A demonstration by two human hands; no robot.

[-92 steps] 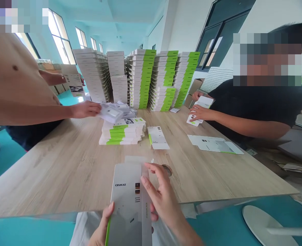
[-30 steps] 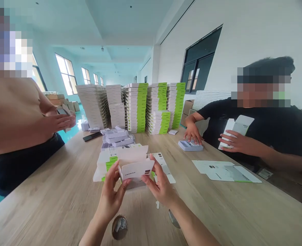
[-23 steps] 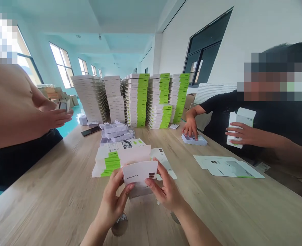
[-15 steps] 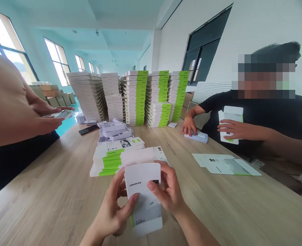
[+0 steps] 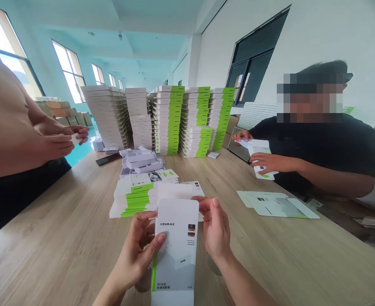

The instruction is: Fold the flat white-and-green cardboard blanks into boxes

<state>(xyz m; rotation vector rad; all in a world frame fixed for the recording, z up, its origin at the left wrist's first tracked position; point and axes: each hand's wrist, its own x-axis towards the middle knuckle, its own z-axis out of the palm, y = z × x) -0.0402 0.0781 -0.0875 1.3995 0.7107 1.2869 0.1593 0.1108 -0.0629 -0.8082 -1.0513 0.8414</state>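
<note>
A white carton [image 5: 174, 263] printed CEUKAZ, with a green edge stripe, stands upright in front of me, facing my view. My left hand [image 5: 141, 244] grips its left side, thumb on the printed face and fingers behind. Beside the upper right edge, my right hand [image 5: 215, 231] is open, its thumb raised and its index fingertip close by the top corner; whether it touches the carton I cannot tell. A pale flap [image 5: 172, 191] rises behind the carton top. Just beyond lies a pile of flat green-and-white cartons [image 5: 134, 199].
Several white plastic trays [image 5: 141, 161] and a phone [image 5: 108, 159] lie on the wooden table [image 5: 79, 238]. Tall box stacks [image 5: 171, 123] stand behind. Flat cartons [image 5: 273, 206] lie at right. A co-worker's hands [image 5: 273, 163] hold a carton; another person's hands [image 5: 69, 142] are at left.
My right thumb has come off the carton's face and the right hand has opened away from it. The carton is straighter and lower. The right-hand co-worker brings a tray to their carton.
</note>
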